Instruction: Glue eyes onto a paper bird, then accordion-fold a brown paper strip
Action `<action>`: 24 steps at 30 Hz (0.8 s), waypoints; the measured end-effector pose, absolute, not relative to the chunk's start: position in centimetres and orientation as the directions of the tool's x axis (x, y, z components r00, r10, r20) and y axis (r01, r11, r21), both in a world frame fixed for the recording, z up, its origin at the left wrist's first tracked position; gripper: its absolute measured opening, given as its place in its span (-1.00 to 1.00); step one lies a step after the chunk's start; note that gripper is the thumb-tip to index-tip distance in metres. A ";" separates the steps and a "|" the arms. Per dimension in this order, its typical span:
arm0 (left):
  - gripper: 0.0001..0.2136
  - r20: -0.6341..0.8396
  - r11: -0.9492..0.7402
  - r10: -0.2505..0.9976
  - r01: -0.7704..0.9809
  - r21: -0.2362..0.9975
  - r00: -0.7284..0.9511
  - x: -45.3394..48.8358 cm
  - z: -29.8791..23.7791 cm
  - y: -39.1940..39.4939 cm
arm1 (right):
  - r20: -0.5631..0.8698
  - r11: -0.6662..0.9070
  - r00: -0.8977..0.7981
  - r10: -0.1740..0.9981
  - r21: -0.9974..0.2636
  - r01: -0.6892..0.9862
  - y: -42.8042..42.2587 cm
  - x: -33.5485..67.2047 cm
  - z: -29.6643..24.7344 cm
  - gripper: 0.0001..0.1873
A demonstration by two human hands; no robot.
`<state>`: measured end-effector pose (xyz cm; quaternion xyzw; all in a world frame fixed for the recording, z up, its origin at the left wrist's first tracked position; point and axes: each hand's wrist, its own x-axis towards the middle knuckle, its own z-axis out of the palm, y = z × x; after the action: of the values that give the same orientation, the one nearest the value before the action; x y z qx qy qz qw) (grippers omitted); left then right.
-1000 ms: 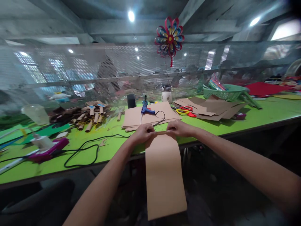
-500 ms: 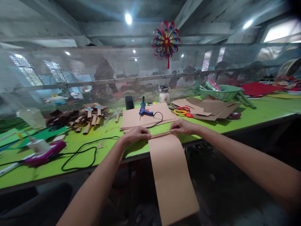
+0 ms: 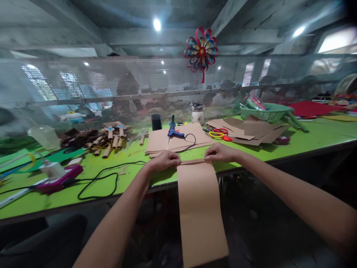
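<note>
A long tan paper sheet (image 3: 199, 208) hangs over the front edge of the green table (image 3: 131, 175). Its top edge is folded over on the tabletop. My left hand (image 3: 165, 160) pinches the left end of that fold, fingers closed. My right hand (image 3: 221, 153) pinches the right end the same way. Just beyond my hands lies a stack of tan sheets (image 3: 160, 141) with a blue glue gun (image 3: 173, 131) and its black cord on top.
Cardboard rolls (image 3: 107, 141) lie at the back left, a purple tool (image 3: 58, 178) and black cable (image 3: 103, 182) at left. Red and yellow scissors (image 3: 220, 133), brown sheets (image 3: 251, 130) and a green basket (image 3: 264, 111) sit at right. A perforated screen runs behind the table.
The hanging sheet has swung back from the right to hang straighter. Both hands stay pinched on its folded top edge, slightly shifted.
</note>
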<state>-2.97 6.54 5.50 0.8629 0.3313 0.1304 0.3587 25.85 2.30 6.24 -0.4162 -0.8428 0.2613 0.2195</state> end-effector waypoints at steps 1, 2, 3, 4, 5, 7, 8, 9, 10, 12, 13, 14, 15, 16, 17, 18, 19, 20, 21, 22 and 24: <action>-0.69 -0.023 -0.512 0.661 0.473 0.716 0.750 -3.0 5.5 6.5 | 0.137 0.497 -0.554 0.821 -0.647 0.578 2.2 25.9 6.4 -0.70; -0.69 -0.031 -0.497 0.657 0.465 0.733 0.753 -3.0 5.5 6.5 | 0.117 0.469 -0.546 0.829 -0.677 0.567 2.1 25.9 6.5 -0.71; -0.70 -0.035 -0.482 0.654 0.451 0.751 0.756 -3.0 5.6 6.5 | 0.097 0.433 -0.537 0.838 -0.716 0.547 2.0 25.9 6.6 -0.71; -0.70 -0.032 -0.466 0.649 0.431 0.773 0.760 -3.0 5.7 6.4 | 0.083 0.391 -0.526 0.846 -0.767 0.509 1.8 25.9 6.7 -0.71; -0.70 -0.024 -0.449 0.644 0.403 0.798 0.765 -3.0 5.8 6.3 | 0.084 0.347 -0.511 0.855 -0.825 0.445 1.6 26.0 6.8 -0.71; -0.70 0.014 -0.410 0.632 0.319 0.854 0.775 -3.0 6.0 6.0 | 0.128 0.264 -0.465 0.876 -0.934 0.240 1.3 26.1 7.0 -0.69; -0.70 0.035 -0.387 0.624 0.270 0.882 0.780 -3.0 6.1 5.9 | 0.162 0.232 -0.432 0.887 -0.966 0.114 1.1 26.1 7.2 -0.69; -0.70 0.057 -0.363 0.619 0.221 0.905 0.784 -3.0 6.1 5.8 | 0.193 0.208 -0.400 0.896 -0.978 -0.006 0.9 26.0 7.3 -0.68; -0.70 0.077 -0.340 0.615 0.176 0.924 0.785 -2.9 6.2 5.7 | 0.216 0.190 -0.378 0.900 -0.976 -0.106 0.7 25.8 7.5 -0.67; -0.70 0.102 -0.300 0.620 0.115 0.947 0.778 -2.8 6.2 5.5 | 0.235 0.160 -0.395 0.888 -0.964 -0.215 0.2 24.9 7.9 -0.63; -0.71 0.103 -0.280 0.625 0.099 0.955 0.774 -2.7 6.1 5.4 | 0.234 0.149 -0.436 0.869 -0.964 -0.221 0.0 24.3 8.1 -0.59; -0.71 0.102 -0.260 0.629 0.084 0.962 0.771 -2.6 6.1 5.3 | 0.226 0.145 -0.495 0.839 -0.970 -0.197 -0.3 23.5 8.3 -0.54; -0.71 0.100 -0.242 0.626 0.071 0.968 0.773 -2.5 6.1 5.2 | 0.217 0.156 -0.558 0.801 -0.975 -0.157 -0.5 22.8 8.4 -0.51; -0.71 0.098 -0.228 0.618 0.060 0.972 0.780 -2.4 6.1 5.1 | 0.211 0.182 -0.614 0.760 -0.977 -0.110 -0.7 22.0 8.6 -0.50; -0.72 0.097 -0.222 0.605 0.050 0.974 0.790 -2.2 6.1 5.0 | 0.217 0.225 -0.653 0.726 -0.972 -0.073 -0.8 21.2 8.7 -0.52; -0.72 0.096 -0.221 0.585 0.044 0.974 0.806 -2.1 6.2 4.9 | 0.236 0.275 -0.675 0.699 -0.960 -0.051 -0.9 20.5 8.9 -0.55; -0.73 0.095 -0.224 0.561 0.041 0.974 0.822 -1.9 6.2 4.7 | 0.268 0.328 -0.680 0.683 -0.944 -0.042 -1.0 20.0 9.0 -0.59; -0.73 0.093 -0.228 0.541 0.039 0.973 0.836 -1.8 6.2 4.6 | 0.308 0.381 -0.672 0.673 -0.924 -0.042 -0.9 19.5 9.1 -0.64; -0.74 0.091 -0.228 0.523 0.036 0.973 0.847 -1.7 6.2 4.5 | 0.347 0.425 -0.660 0.666 -0.904 -0.046 -0.8 19.1 9.2 -0.69; -0.74 0.091 -0.225 0.508 0.030 0.974 0.857 -1.6 6.2 4.4 | 0.376 0.457 -0.651 0.660 -0.888 -0.050 -0.7 18.8 9.3 -0.72; -0.74 0.072 -0.224 0.488 0.045 0.974 0.870 -1.5 6.1 4.1 | 0.396 0.480 -0.649 0.649 -0.876 -0.055 -0.4 18.4 9.3 -0.73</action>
<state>-1.48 4.13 6.12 0.7600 0.1753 0.1852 0.5978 18.43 -0.39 9.35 -0.1917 -0.7754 0.4727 0.3723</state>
